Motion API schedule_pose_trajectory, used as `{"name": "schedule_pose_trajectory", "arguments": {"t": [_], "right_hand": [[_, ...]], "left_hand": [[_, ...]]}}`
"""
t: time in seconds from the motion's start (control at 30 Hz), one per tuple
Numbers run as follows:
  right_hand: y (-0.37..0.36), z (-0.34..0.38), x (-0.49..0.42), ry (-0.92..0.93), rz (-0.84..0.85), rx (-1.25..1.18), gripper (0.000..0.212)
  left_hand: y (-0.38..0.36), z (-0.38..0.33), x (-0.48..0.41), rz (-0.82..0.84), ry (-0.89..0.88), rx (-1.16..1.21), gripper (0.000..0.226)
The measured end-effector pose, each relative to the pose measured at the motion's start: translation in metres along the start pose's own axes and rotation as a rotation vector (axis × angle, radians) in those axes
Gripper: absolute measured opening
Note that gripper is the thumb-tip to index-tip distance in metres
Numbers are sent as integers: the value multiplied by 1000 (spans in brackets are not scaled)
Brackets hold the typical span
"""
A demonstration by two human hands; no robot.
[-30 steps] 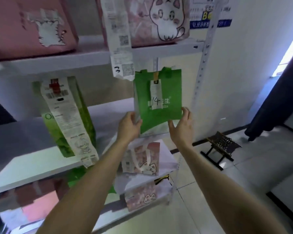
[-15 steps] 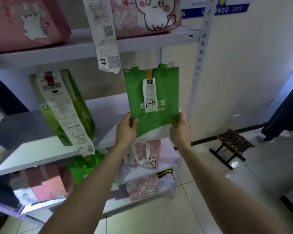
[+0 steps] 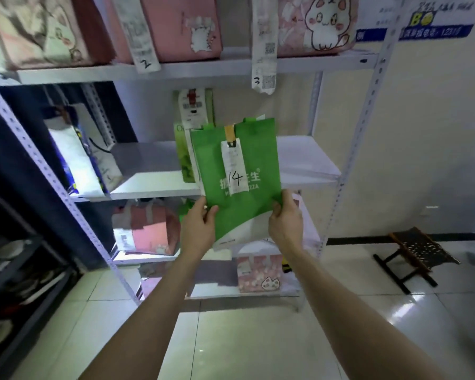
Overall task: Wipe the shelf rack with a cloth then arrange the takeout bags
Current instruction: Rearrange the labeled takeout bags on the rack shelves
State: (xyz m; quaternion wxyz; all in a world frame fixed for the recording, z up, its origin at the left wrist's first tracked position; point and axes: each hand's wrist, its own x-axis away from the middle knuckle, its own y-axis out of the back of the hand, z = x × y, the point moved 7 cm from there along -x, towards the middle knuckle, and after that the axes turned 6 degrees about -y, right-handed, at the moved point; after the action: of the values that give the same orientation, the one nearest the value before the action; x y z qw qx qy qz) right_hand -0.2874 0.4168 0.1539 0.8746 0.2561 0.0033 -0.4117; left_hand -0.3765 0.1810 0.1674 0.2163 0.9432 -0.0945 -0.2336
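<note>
Green takeout bag [image 3: 239,212] with white lower corner, upright, held off the shelf rack [image 3: 159,185] in front of its middle tier; paper slip [image 3: 233,168] marked "14" clipped at top, hanging down the front.

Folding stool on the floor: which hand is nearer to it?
Right. The right hand grips the green bag's edge on the folding stool's side; the left hand holds the far edge.
</note>
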Motion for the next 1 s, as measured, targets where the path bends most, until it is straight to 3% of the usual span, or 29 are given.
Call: {"name": "schedule_pose_trajectory", "arguments": {"t": [0.13,0.2,0.33,0.4,0.57,0.7,0.83,1.0], "right_hand": [[-49,37,27,72,155,-26,15],[-77,54,33,102,276,-67,13],[-122,81,30,157,451,-53,44],[-138,84,12,153,451,-17,48],[-157,91,-62,185,325,66,27],[-172,105,-117,197,271,137,40],[-199,114,-151,158,340,202,52],[-213,107,-171,140,371,226,21]], "left_hand": [[66,22,29,-153,35,-37,8],[99,30,35,-270,41,-119,15],[150,50,34,-460,124,-241,23],[164,57,28,-535,163,-275,26],[179,70,2,-639,222,-315,25],[182,67,-13,-695,210,-356,28],[183,63,-23,-705,206,-374,26],[181,61,-34,-692,209,-405,23]]}}
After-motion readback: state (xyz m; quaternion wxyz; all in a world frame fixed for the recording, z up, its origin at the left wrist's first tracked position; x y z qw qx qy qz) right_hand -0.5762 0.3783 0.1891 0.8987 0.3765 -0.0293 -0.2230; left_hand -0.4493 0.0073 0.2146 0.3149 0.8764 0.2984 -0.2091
